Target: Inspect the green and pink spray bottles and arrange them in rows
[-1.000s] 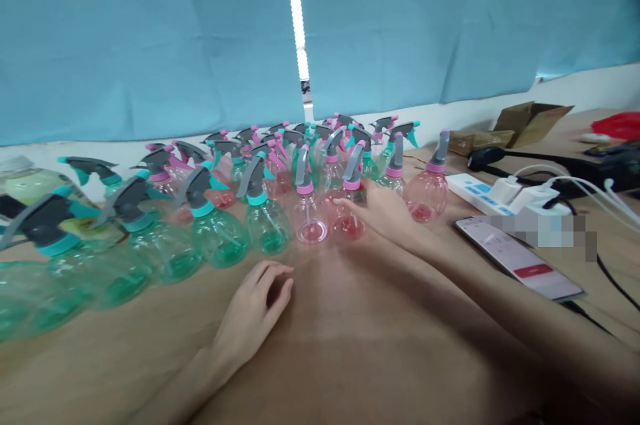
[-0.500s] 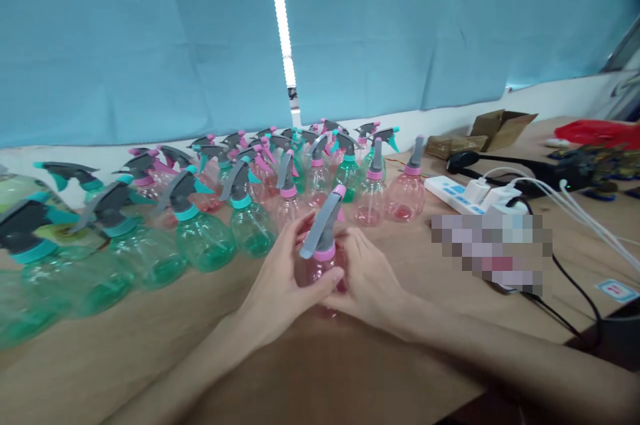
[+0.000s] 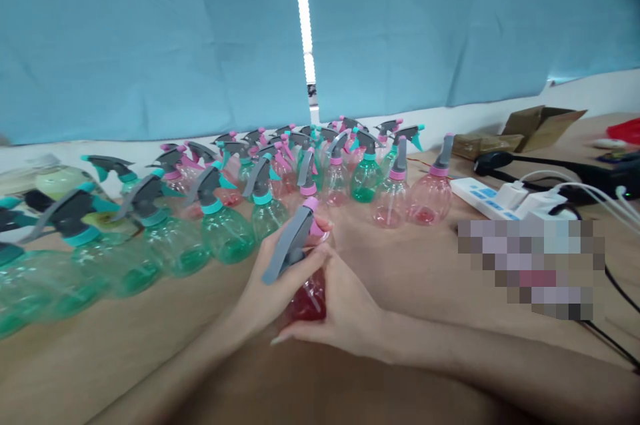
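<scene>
Between my two hands is a pink spray bottle (image 3: 309, 298) with a grey and pink spray head, its top leaning a little. My left hand (image 3: 280, 271) is closed around the neck just under the spray head, thumb across the front. Lower down, my right hand (image 3: 353, 305) wraps the round body from the right, its thumb along the bottom front. Reddish liquid or tint shows in the bottle's lower part. Just beyond my hands stands another pink spray bottle, mostly hidden, and left of it a green spray bottle (image 3: 267, 215).
Green spray bottles (image 3: 227, 235) line the left, with more pink and green ones behind. Two pink bottles (image 3: 430, 198) stand right of centre. At right are a white power strip (image 3: 483, 197) with plugs and cables, a blurred-out object, a black headset-like item (image 3: 545, 168) and an open cardboard box (image 3: 543, 128).
The held bottle has come nearer and tilted. My left hand has shifted up to its neck, while my right hand has moved lower around the body. The view has turned slightly left.
</scene>
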`<control>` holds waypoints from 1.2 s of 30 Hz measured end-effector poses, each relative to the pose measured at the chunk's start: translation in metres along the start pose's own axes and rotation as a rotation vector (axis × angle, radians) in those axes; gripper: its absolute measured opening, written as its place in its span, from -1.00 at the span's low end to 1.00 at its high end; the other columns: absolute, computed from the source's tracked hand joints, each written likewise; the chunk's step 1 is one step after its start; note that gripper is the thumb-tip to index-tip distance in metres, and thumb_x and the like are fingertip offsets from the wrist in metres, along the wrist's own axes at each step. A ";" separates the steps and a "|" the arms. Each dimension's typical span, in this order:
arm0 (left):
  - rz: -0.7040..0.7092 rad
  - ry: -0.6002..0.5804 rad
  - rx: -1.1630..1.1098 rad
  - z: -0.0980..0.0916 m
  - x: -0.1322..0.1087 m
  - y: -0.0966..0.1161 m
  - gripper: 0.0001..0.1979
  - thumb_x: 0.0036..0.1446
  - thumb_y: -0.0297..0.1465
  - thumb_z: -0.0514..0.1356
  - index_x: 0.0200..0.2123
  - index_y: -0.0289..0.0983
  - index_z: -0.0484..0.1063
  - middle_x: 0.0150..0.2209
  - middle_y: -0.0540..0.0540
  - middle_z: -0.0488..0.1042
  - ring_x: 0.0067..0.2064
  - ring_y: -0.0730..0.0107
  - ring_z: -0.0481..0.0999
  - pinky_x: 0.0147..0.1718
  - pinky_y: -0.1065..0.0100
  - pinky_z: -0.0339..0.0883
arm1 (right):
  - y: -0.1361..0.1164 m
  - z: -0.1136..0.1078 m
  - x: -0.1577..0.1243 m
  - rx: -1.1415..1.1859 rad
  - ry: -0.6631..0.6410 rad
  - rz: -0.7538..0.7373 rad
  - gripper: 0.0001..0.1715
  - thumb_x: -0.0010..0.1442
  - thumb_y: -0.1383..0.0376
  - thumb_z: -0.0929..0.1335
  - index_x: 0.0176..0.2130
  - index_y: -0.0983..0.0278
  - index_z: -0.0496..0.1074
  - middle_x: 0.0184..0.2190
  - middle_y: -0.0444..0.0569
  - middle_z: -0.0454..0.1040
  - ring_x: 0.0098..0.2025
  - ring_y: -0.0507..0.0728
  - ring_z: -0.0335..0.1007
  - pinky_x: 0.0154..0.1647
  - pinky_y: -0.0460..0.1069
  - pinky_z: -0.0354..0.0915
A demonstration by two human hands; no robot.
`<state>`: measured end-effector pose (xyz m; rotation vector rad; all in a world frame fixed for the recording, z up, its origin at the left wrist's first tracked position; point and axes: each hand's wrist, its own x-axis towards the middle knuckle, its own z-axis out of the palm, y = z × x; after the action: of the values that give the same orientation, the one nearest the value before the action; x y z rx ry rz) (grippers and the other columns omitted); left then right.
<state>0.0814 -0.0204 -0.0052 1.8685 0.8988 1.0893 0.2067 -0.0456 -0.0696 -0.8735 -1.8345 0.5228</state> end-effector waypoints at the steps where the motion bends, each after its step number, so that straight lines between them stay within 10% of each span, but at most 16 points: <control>1: 0.003 0.009 0.023 -0.002 0.000 -0.001 -0.83 0.12 -0.31 0.20 -0.19 -0.14 0.48 -0.25 -0.02 0.59 -0.18 0.20 0.60 -0.15 0.15 0.52 | 0.005 -0.002 -0.001 -0.035 -0.030 -0.044 0.05 -0.10 -0.12 0.50 0.20 0.24 0.12 0.14 0.16 0.33 0.19 0.33 0.25 0.18 0.25 0.22; 9: 0.021 0.056 0.094 -0.006 -0.005 -0.011 -0.87 0.12 -0.37 0.16 -0.24 -0.18 0.44 -0.46 0.05 0.49 -0.35 0.29 0.54 -0.32 0.28 0.45 | 0.053 -0.051 -0.014 -0.432 -0.245 -0.105 -0.46 0.30 0.00 0.27 0.11 0.28 0.31 0.05 0.13 0.47 0.13 0.28 0.34 0.27 0.37 0.03; 12: -0.017 0.039 0.055 -0.006 -0.006 -0.015 -0.89 0.10 -0.39 0.17 -0.26 -0.19 0.44 -0.52 0.07 0.46 -0.42 0.31 0.51 -0.36 0.28 0.43 | 0.068 -0.061 -0.020 -0.490 -0.273 0.000 -0.55 0.34 0.06 0.24 0.04 0.29 0.39 0.05 0.16 0.47 0.12 0.28 0.38 0.17 0.30 0.24; 18: 0.061 -0.002 0.069 -0.008 -0.004 -0.009 -0.80 0.06 -0.45 0.12 -0.24 -0.16 0.47 -0.32 0.01 0.52 -0.23 0.27 0.53 -0.15 0.22 0.42 | 0.080 -0.061 -0.025 -0.523 -0.306 0.123 -0.43 0.32 0.04 0.25 0.17 0.32 0.33 0.22 0.20 0.31 0.26 0.29 0.20 0.24 0.27 0.18; 23: 0.014 -0.054 0.161 -0.011 -0.002 0.001 -0.80 -0.01 -0.45 0.06 -0.34 -0.14 0.45 -0.57 0.08 0.35 -0.54 0.37 0.36 -0.48 0.30 0.36 | 0.080 -0.061 -0.025 -0.493 -0.311 0.109 -0.40 0.31 0.04 0.26 0.22 0.28 0.28 0.23 0.13 0.29 0.29 0.28 0.14 0.27 0.28 0.14; 36: 0.079 -0.073 0.149 -0.012 0.002 0.004 -0.86 -0.06 -0.48 0.04 -0.43 -0.18 0.37 -0.42 0.02 0.45 -0.38 0.34 0.49 -0.39 0.34 0.39 | 0.081 -0.067 -0.024 -0.530 -0.423 0.155 -0.27 0.32 -0.04 0.21 0.27 0.35 0.20 0.30 0.09 0.13 0.34 0.24 0.02 0.33 0.20 0.05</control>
<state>0.0718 -0.0173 0.0026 2.0683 0.8918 1.0176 0.3002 -0.0134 -0.1126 -1.3453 -2.3593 0.3321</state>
